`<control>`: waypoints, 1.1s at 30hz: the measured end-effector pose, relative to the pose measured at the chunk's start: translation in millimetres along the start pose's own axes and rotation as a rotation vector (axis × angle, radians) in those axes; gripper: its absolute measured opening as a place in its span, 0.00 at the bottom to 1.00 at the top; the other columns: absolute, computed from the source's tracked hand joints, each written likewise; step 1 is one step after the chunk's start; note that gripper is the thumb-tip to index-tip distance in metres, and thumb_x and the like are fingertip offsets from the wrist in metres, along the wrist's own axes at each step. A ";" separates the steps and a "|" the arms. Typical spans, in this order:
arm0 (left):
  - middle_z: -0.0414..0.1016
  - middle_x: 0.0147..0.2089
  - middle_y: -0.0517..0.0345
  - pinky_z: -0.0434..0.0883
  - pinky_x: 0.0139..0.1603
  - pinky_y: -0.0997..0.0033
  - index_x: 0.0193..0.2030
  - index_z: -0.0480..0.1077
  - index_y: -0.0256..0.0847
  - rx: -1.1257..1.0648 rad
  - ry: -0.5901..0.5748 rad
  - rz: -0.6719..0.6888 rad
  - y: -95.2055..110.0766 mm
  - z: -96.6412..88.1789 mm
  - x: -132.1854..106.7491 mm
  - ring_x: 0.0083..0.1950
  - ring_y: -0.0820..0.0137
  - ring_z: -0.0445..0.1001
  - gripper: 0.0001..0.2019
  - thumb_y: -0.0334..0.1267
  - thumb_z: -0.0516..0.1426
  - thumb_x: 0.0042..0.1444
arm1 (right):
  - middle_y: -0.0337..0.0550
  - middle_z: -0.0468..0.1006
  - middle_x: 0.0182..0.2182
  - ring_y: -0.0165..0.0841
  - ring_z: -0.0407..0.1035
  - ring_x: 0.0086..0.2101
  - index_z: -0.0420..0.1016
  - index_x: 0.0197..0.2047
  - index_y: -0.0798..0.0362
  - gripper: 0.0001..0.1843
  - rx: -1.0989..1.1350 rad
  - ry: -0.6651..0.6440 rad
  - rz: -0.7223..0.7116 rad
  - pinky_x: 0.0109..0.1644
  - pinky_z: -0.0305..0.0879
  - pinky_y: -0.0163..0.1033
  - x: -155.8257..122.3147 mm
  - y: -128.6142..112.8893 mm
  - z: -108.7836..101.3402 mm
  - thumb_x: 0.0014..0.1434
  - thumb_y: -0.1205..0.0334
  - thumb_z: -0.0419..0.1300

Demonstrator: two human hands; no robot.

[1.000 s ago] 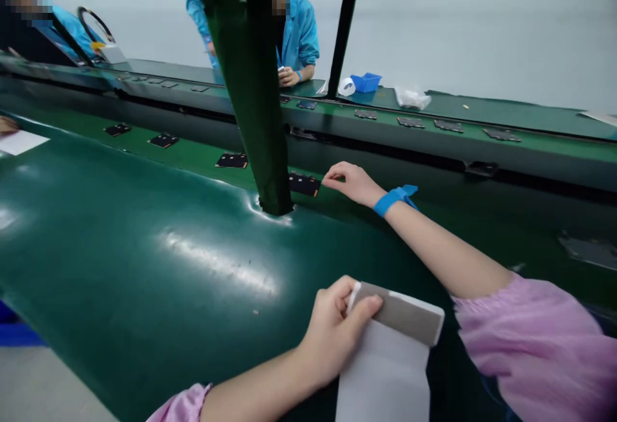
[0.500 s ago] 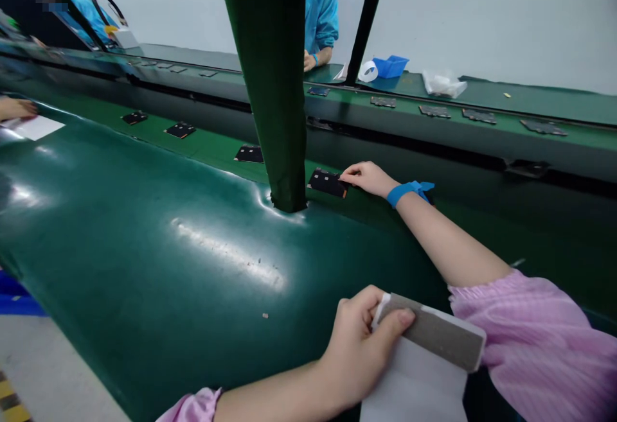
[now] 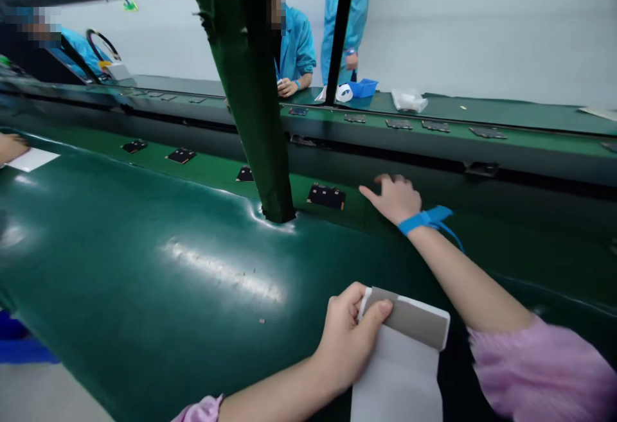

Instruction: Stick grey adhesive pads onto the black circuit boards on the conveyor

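Observation:
My left hand (image 3: 343,340) grips a white backing sheet (image 3: 398,380) by its upper left corner, the thumb pressed on the grey strip (image 3: 419,324) along its top. Beyond it, my right hand (image 3: 396,200) hovers with fingers apart and nothing in them; a blue wrist strap (image 3: 427,219) circles that wrist. Just left of those fingertips, and apart from them, lies a flat black board (image 3: 326,197) with small pale squares and orange edge tabs. It rests on the green strip behind the bench surface.
A green-wrapped post (image 3: 260,107) rises from the bench (image 3: 144,319) and partly hides one black board (image 3: 244,174). More boards (image 3: 181,155) lie farther left. Across the line are grey boards (image 3: 398,124), a blue bin (image 3: 364,88) and co-workers in blue. Another person's hand (image 3: 12,147) touches white paper at left.
My right hand has let go of the black board and drawn back to the right, its fingers spreading. My left hand still holds the sheet. The view has tilted up slightly.

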State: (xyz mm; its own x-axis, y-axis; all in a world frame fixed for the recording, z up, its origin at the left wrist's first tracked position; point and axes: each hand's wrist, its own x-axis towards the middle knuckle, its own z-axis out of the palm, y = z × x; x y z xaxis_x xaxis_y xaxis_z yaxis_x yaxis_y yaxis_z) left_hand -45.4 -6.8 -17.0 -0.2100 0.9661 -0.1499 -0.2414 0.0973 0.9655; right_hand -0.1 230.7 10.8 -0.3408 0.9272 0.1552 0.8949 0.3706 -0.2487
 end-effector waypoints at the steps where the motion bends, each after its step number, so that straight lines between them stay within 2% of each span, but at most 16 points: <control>1: 0.53 0.21 0.67 0.51 0.24 0.74 0.26 0.62 0.39 0.011 0.000 0.007 -0.2 0.1 0.3 0.24 0.76 0.51 0.18 0.51 0.57 0.55 | 0.67 0.69 0.48 0.59 0.65 0.49 0.70 0.50 0.59 0.29 -0.078 -0.006 0.078 0.42 0.65 0.56 -9.5 11.0 -3.2 0.58 0.41 0.54; 3: 0.54 0.21 0.67 0.51 0.25 0.74 0.25 0.62 0.39 0.024 0.000 0.016 -0.6 0.0 0.7 0.24 0.76 0.52 0.18 0.51 0.57 0.55 | 0.72 0.68 0.49 0.61 0.65 0.49 0.69 0.52 0.62 0.35 -0.157 -0.061 0.178 0.40 0.65 0.55 -23.7 29.6 -8.4 0.57 0.38 0.54; 4: 0.54 0.22 0.67 0.51 0.25 0.74 0.26 0.62 0.39 0.024 0.000 0.016 -0.8 -0.2 0.8 0.25 0.76 0.52 0.18 0.52 0.57 0.55 | 0.72 0.69 0.48 0.60 0.67 0.47 0.69 0.52 0.63 0.34 -0.164 -0.092 0.186 0.39 0.65 0.53 -27.7 36.0 -11.3 0.58 0.39 0.53; 8: 0.55 0.22 0.66 0.51 0.25 0.74 0.27 0.61 0.39 0.015 0.015 0.015 -0.9 -2.2 1.1 0.25 0.76 0.52 0.19 0.53 0.57 0.55 | 0.64 0.76 0.38 0.54 0.72 0.40 0.73 0.46 0.61 0.22 -0.165 -0.211 0.114 0.38 0.65 0.47 -28.7 46.3 -34.3 0.61 0.50 0.52; 10: 0.56 0.23 0.66 0.52 0.25 0.74 0.27 0.61 0.39 0.015 0.011 0.015 -0.5 -2.9 1.4 0.25 0.76 0.53 0.18 0.52 0.57 0.55 | 0.60 0.77 0.36 0.51 0.72 0.41 0.75 0.42 0.59 0.20 -0.158 -0.219 0.153 0.40 0.65 0.46 -28.6 52.1 -52.2 0.64 0.55 0.47; 13: 0.56 0.23 0.66 0.52 0.26 0.74 0.28 0.62 0.38 0.023 -0.002 0.022 0.3 -2.9 1.9 0.26 0.76 0.54 0.18 0.51 0.56 0.56 | 0.59 0.78 0.37 0.48 0.72 0.42 0.75 0.40 0.57 0.25 -0.150 -0.189 0.272 0.42 0.65 0.44 -37.1 72.0 -74.8 0.67 0.62 0.37; 14: 0.56 0.23 0.66 0.52 0.26 0.74 0.28 0.62 0.38 0.027 -0.005 0.025 0.6 -2.7 2.0 0.26 0.76 0.53 0.17 0.51 0.56 0.56 | 0.61 0.77 0.38 0.50 0.72 0.42 0.75 0.41 0.59 0.25 -0.157 -0.191 0.327 0.41 0.65 0.45 -41.8 80.2 -79.0 0.67 0.62 0.37; 16: 0.56 0.23 0.66 0.52 0.26 0.74 0.28 0.62 0.39 0.036 -0.003 0.029 1.0 -1.9 1.9 0.26 0.76 0.53 0.17 0.51 0.56 0.56 | 0.68 0.75 0.43 0.55 0.71 0.44 0.72 0.51 0.64 0.24 -0.181 -0.173 0.442 0.39 0.66 0.49 -51.6 93.0 -80.9 0.66 0.61 0.41; 18: 0.55 0.23 0.66 0.52 0.26 0.74 0.27 0.61 0.39 0.046 0.000 0.027 1.5 -1.0 1.3 0.26 0.76 0.53 0.18 0.51 0.56 0.56 | 0.73 0.70 0.50 0.58 0.68 0.48 0.64 0.60 0.67 0.26 -0.205 -0.098 0.504 0.40 0.66 0.52 -59.0 92.8 -74.7 0.64 0.59 0.47; 19: 0.55 0.23 0.66 0.51 0.26 0.74 0.27 0.61 0.39 0.049 -0.001 0.026 1.6 -0.5 0.9 0.25 0.76 0.53 0.18 0.52 0.56 0.56 | 0.72 0.68 0.53 0.58 0.66 0.50 0.62 0.61 0.66 0.28 -0.200 -0.053 0.486 0.42 0.66 0.52 -61.0 85.6 -69.0 0.64 0.57 0.49; 21: 0.54 0.23 0.66 0.51 0.25 0.75 0.26 0.60 0.39 0.046 -0.004 0.022 1.9 0.2 0.2 0.25 0.76 0.52 0.19 0.52 0.56 0.55 | 0.65 0.69 0.53 0.53 0.66 0.52 0.64 0.60 0.61 0.26 -0.135 -0.008 0.357 0.45 0.66 0.50 -60.7 56.7 -53.6 0.64 0.54 0.49; 23: 0.54 0.22 0.67 0.51 0.24 0.75 0.26 0.60 0.39 0.033 -0.008 0.020 2.3 -0.3 -0.2 0.24 0.77 0.52 0.20 0.53 0.57 0.54 | 0.59 0.72 0.51 0.48 0.68 0.50 0.67 0.57 0.57 0.26 -0.031 -0.056 0.175 0.46 0.66 0.47 -55.3 14.7 -35.3 0.65 0.48 0.47; 25: 0.55 0.22 0.67 0.52 0.24 0.76 0.26 0.60 0.39 0.005 0.023 0.024 3.2 -2.3 -0.1 0.24 0.77 0.52 0.20 0.54 0.58 0.53 | 0.60 0.72 0.51 0.49 0.67 0.50 0.66 0.59 0.57 0.33 -0.015 -0.104 0.058 0.44 0.66 0.47 -46.5 -28.1 -18.1 0.62 0.40 0.48; 27: 0.57 0.23 0.66 0.55 0.25 0.77 0.27 0.61 0.39 -0.048 0.107 0.031 4.9 -5.7 0.5 0.25 0.77 0.55 0.21 0.55 0.58 0.53 | 0.66 0.70 0.52 0.51 0.66 0.50 0.57 0.65 0.62 0.43 -0.052 -0.120 0.049 0.44 0.66 0.47 -36.5 -60.3 -6.4 0.58 0.38 0.53; 30: 0.62 0.25 0.64 0.60 0.27 0.77 0.28 0.61 0.39 -0.117 0.214 0.040 7.7 -10.7 1.4 0.26 0.76 0.59 0.20 0.55 0.59 0.53 | 0.70 0.72 0.49 0.51 0.68 0.49 0.41 0.69 0.67 0.53 -0.059 -0.181 0.068 0.45 0.65 0.46 -24.1 -79.8 -4.4 0.54 0.45 0.62; 33: 0.60 0.24 0.65 0.59 0.26 0.78 0.27 0.61 0.39 -0.105 0.195 0.050 8.6 -12.7 1.3 0.26 0.77 0.57 0.20 0.54 0.60 0.52 | 0.67 0.74 0.48 0.51 0.69 0.49 0.37 0.70 0.69 0.54 0.055 -0.283 0.075 0.46 0.66 0.46 -18.5 -70.9 -18.7 0.52 0.53 0.64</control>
State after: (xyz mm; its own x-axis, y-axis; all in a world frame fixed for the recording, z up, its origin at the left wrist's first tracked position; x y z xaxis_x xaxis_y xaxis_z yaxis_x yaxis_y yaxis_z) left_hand -59.7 -7.7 -11.6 -0.4006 0.9038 -0.1508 -0.3215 0.0155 0.9468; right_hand -51.9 186.3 43.5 -0.3477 0.9276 -0.1367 0.9064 0.2952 -0.3021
